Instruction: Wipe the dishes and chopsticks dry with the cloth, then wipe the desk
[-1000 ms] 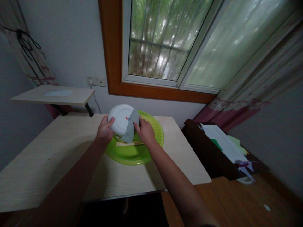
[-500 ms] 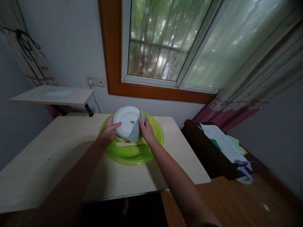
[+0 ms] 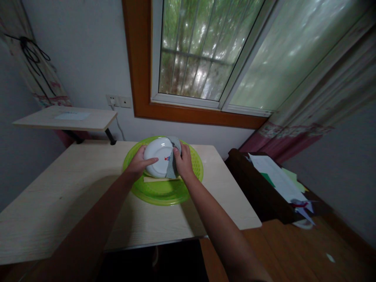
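A white plate (image 3: 157,156) with a small red and blue print is held tilted above a green plastic tray (image 3: 161,194). My left hand (image 3: 140,162) grips the plate's left rim, thumb lying across its face. On the right side, my right hand (image 3: 183,159) pinches a grey cloth (image 3: 172,167) against the plate's edge; the cloth wraps over that rim. Pale chopsticks (image 3: 149,179) lie on the tray just below the plate, partly hidden by it and the cloth.
The tray rests on a light wooden table (image 3: 79,188). A small raised shelf (image 3: 96,121) with a paper on it stands at the back left. Beyond the table's right edge is a dark brown piece of furniture (image 3: 252,188) with papers (image 3: 273,172). A window is behind.
Both hands have shifted slightly right with the plate, which is now tilted more and sits a little lower. The cloth has moved with my right hand along the plate's right edge.
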The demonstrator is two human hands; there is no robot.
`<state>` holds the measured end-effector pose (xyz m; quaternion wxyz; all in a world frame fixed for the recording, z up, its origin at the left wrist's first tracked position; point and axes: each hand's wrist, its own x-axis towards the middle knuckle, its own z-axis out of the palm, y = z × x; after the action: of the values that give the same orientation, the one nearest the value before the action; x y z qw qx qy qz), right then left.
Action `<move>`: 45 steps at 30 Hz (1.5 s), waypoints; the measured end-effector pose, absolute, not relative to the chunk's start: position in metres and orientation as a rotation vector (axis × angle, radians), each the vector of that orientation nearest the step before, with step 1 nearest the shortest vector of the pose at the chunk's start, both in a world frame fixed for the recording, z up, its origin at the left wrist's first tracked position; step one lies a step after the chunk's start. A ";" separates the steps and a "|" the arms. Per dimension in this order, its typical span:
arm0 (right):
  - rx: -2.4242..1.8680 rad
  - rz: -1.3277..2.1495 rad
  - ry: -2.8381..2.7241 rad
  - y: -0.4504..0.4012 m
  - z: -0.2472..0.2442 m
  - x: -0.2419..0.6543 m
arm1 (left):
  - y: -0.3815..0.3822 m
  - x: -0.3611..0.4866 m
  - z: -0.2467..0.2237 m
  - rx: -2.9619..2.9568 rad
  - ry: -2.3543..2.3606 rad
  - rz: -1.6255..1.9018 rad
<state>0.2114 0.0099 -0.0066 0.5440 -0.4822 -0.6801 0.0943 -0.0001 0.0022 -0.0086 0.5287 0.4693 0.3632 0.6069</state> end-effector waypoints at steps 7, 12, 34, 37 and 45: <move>-1.136 0.137 -1.582 0.008 -0.001 0.213 | -0.001 -0.002 -0.007 1.171 0.870 1.394; -1.130 0.038 -1.546 0.006 0.002 0.213 | -0.001 -0.001 -0.007 1.207 0.886 1.385; -0.829 -0.089 -2.210 -0.019 0.024 0.196 | 0.001 0.001 -0.007 1.205 0.862 1.429; -0.869 -0.108 -2.147 -0.017 0.022 0.197 | 0.000 0.000 -0.005 1.160 0.864 1.471; -1.063 -0.075 -1.886 -0.004 0.008 0.202 | 0.002 -0.004 -0.005 1.145 0.956 1.521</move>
<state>0.2021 -0.0036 0.0076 0.4686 -0.4335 -0.7691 -0.0306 -0.0041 0.0019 -0.0046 0.4842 0.4702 0.3925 0.6248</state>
